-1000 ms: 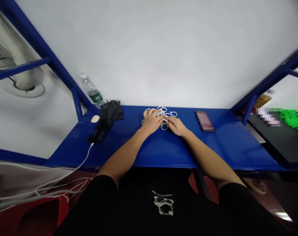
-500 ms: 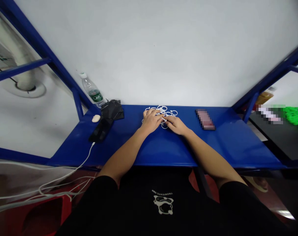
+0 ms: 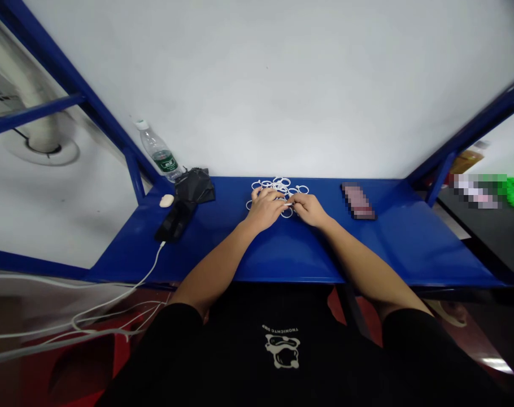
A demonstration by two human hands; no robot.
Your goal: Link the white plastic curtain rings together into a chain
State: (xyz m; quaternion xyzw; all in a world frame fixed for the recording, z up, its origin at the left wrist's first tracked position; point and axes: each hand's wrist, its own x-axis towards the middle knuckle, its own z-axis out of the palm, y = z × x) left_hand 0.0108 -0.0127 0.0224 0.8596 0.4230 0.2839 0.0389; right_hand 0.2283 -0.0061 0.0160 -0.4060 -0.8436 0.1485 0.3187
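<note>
Several thin white rings [image 3: 303, 189], each with a small knob or tab, lie in a loose pile on the blue tabletop [image 3: 286, 254] near the wall. My left hand [image 3: 262, 210] reaches over the pile, fingers bent, its thumb and fingertips closed on a small white ring. From the other side my right hand [image 3: 310, 211] pinches the same piece between thumb and forefinger. Only a short white stretch of it shows between the hands; the fingers cover the rest. One more ring lies flat just below the fingertips.
A phone [image 3: 358, 201] lies to the right. On the left are a water bottle [image 3: 161, 155], a black crumpled pouch [image 3: 195, 186], a black device [image 3: 174, 220] with a white cable [image 3: 149, 271], and a pale rounded object [image 3: 166, 200]. Blue frame bars [image 3: 134, 175] flank the tabletop.
The view has shifted slightly. My fingertips stay together over the pile, and the white piece between them now lies more level. The right hand's fingers are a little more bent.
</note>
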